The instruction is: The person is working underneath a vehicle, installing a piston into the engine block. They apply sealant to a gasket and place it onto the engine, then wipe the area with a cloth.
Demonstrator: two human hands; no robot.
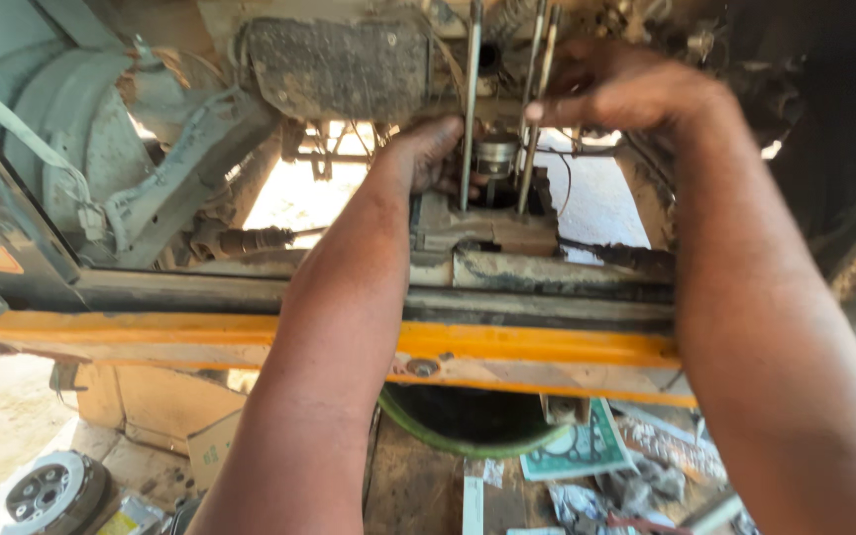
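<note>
Both my arms reach up into the grimy underside of a vehicle. My left hand [426, 154] curls around a round metal part [495, 156] set between long upright studs [470, 109]. Higher and to the right, my right hand [611, 89] pinches the top of two thin rods [535, 99] with its fingertips. The rods stand on a dirty engine block [482, 233]. My arms hide much of the parts behind them.
A yellow painted frame rail [537, 347] crosses below the arms. Under it are a green-rimmed dark basin [468, 421], scattered papers [587, 451], a cardboard box [165, 406] and a round clutch-like disc [47, 490]. A mud-caked plate [339, 64] hangs at upper left.
</note>
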